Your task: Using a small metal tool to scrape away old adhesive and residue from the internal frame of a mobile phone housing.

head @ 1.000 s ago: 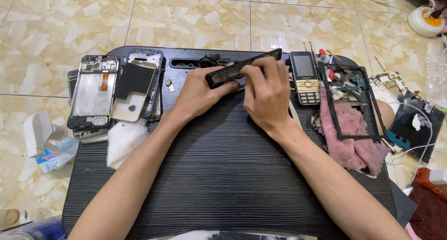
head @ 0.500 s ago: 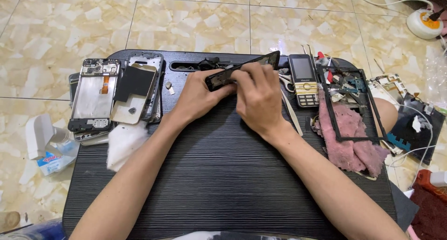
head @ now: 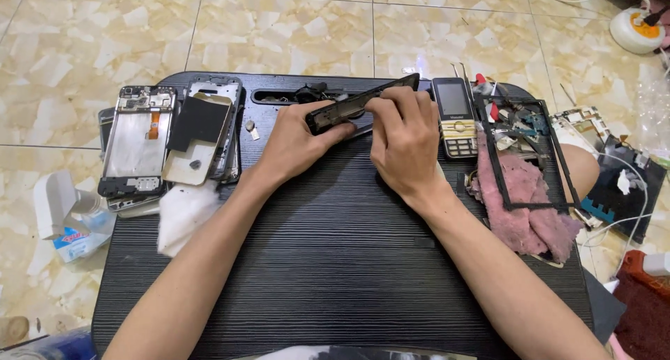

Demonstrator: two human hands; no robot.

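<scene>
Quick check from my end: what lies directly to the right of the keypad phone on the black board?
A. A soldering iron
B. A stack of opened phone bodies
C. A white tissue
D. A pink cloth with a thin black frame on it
D: the pink cloth lies just right of the keypad phone, with the thin black frame resting over it; the opened phone bodies and white tissue are on the board's left side.

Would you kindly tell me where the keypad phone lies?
The keypad phone lies at the black tray's far edge, just right of the right hand.
</scene>
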